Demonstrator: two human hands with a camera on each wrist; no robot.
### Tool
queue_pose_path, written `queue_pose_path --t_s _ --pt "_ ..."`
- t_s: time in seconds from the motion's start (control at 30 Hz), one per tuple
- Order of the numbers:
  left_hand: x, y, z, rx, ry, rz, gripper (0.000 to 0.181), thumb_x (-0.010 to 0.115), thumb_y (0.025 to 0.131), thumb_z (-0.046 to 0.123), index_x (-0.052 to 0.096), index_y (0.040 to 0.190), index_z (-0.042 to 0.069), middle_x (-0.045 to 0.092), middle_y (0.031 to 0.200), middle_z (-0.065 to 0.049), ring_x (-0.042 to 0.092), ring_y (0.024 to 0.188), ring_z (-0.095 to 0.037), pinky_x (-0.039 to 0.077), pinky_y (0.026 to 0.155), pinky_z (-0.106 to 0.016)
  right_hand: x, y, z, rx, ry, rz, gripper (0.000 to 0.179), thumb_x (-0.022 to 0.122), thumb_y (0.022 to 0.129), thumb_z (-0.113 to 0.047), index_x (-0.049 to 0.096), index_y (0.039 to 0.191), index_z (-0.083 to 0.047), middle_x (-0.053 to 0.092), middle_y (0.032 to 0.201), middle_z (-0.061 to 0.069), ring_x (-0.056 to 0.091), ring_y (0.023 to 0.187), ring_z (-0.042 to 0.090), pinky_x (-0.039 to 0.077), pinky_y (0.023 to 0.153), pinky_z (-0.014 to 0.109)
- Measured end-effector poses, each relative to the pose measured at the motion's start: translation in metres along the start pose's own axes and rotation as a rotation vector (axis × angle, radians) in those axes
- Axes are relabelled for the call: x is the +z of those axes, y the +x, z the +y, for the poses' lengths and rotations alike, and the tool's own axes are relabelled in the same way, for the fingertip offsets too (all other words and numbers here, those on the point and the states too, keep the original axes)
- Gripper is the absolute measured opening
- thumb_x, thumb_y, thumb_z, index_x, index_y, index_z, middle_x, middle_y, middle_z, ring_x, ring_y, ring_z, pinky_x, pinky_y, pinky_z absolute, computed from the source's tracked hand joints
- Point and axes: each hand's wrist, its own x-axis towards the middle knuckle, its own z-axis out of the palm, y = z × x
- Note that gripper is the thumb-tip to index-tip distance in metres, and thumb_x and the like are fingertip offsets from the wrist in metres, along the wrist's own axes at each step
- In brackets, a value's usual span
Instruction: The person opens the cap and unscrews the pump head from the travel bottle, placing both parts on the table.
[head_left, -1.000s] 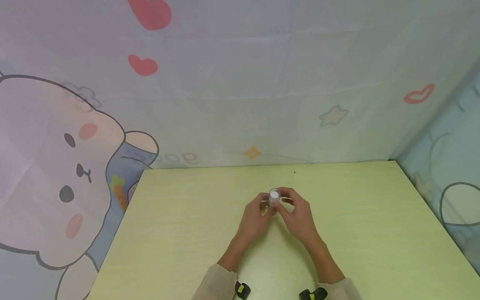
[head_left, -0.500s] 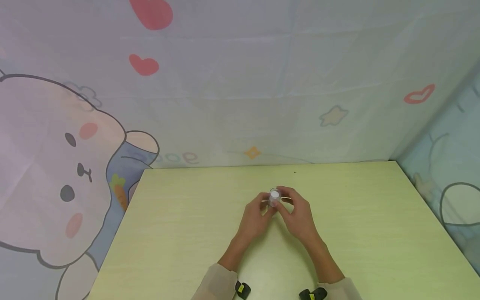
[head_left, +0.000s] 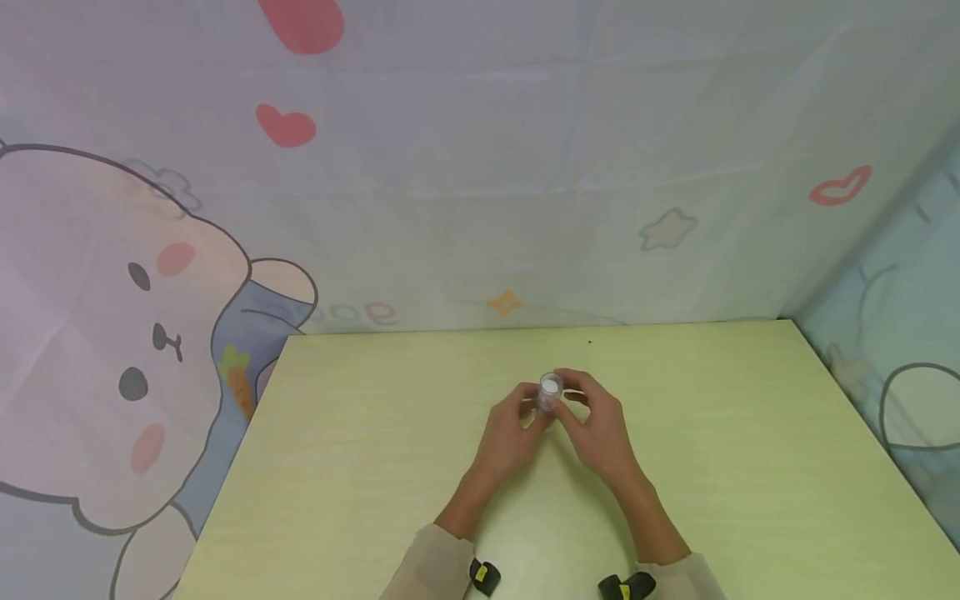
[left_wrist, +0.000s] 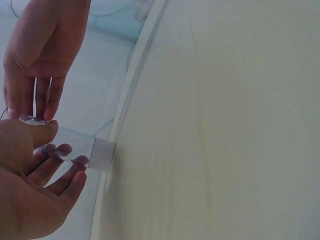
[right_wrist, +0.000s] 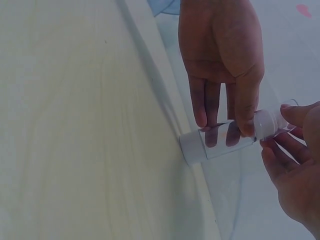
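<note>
A small clear bottle [right_wrist: 221, 146] with a white base [right_wrist: 193, 147] stands upright between both hands, base down at the table [head_left: 375, 467]. From above, its top [head_left: 551, 387] shows as a white disc inside a clear ring. My left hand [head_left: 507, 435] grips the clear body, its fingers showing through the wall in the right wrist view. Higher up, my right hand [head_left: 604, 429] pinches the clear cap [right_wrist: 283, 123] with thumb and fingers, just above a whitish collar [right_wrist: 265, 125]. Its fingertips partly hide the cap.
A pale backdrop [head_left: 465, 167] with printed hearts and a cartoon bear hangs behind the table's far edge. Another printed cloth [head_left: 915, 350] hangs on the right. A tiny dark speck [head_left: 589, 342] lies near the far edge. Dark straps [head_left: 485, 577] circle both wrists.
The head view has shifted very slightly. Both hands keep their hold on the bottle, with almost no visible movement.
</note>
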Motion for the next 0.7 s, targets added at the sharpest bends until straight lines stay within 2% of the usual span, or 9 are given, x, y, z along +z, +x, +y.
queue_pose_path --t_s 0.33,0.4,0.57,0.7 --pt "0.002 0.002 -0.002 -0.007 0.0 0.001 0.036 0.072 0.104 0.034 0.064 0.133 0.014 0.068 0.138 -0.006 0.067 0.127 -0.03 0.052 0.109 -0.044 -0.004 0.002 -0.002 -0.013 0.008 0.002 0.035 0.077 0.099 -0.011 0.067 0.133 -0.009 0.071 0.128 0.004 0.065 0.122 0.023 0.054 0.103 0.054" --pt "0.002 0.002 -0.002 -0.004 0.0 0.004 0.035 0.072 0.104 0.033 0.064 0.133 0.014 0.069 0.137 -0.007 0.067 0.127 -0.03 0.053 0.109 -0.044 -0.004 0.002 -0.009 -0.008 0.003 0.006 0.035 0.076 0.099 -0.006 0.067 0.132 -0.005 0.071 0.128 0.008 0.066 0.121 0.026 0.055 0.104 0.051" --pt "0.002 0.002 0.0 0.01 0.001 0.01 0.034 0.072 0.104 0.031 0.064 0.132 0.013 0.069 0.136 -0.008 0.067 0.126 -0.032 0.053 0.109 -0.047 -0.004 0.003 -0.012 0.001 0.001 0.011 0.037 0.076 0.097 -0.002 0.066 0.133 -0.002 0.071 0.127 0.012 0.065 0.121 0.03 0.054 0.103 0.054" --pt "0.001 0.001 0.0 0.018 0.007 0.012 0.033 0.072 0.104 0.03 0.065 0.132 0.013 0.07 0.135 -0.007 0.068 0.125 -0.032 0.053 0.109 -0.047 -0.005 0.002 -0.006 -0.015 0.004 0.016 0.036 0.078 0.098 -0.009 0.067 0.132 -0.009 0.071 0.128 0.005 0.065 0.122 0.024 0.054 0.103 0.054"
